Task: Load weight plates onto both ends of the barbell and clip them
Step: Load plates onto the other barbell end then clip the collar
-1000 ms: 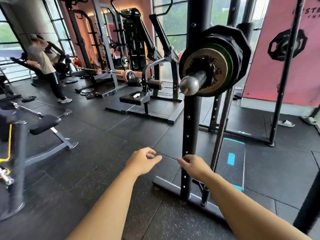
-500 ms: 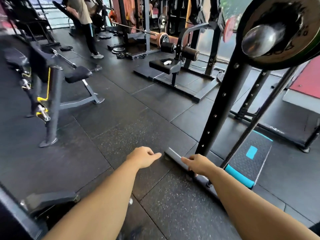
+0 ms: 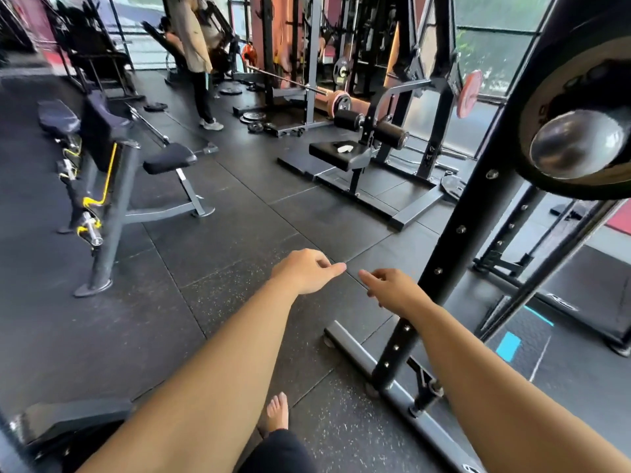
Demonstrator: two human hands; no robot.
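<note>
Black rubber floor (image 3: 222, 240) under a gym bench (image 3: 169, 159); left hand (image 3: 304, 272) and right hand (image 3: 392, 291) hover loosely curled, empty

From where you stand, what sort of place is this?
A gym, most likely its free-weights area. A barbell carrying a weight plate shows beside a black rack at right. A padded bench stands at left, and loose plates lie on the rubber floor farther back.

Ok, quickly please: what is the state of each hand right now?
Left hand: open, fingers loosely curled, holding nothing.
Right hand: open, fingers loosely curled, holding nothing.
</note>
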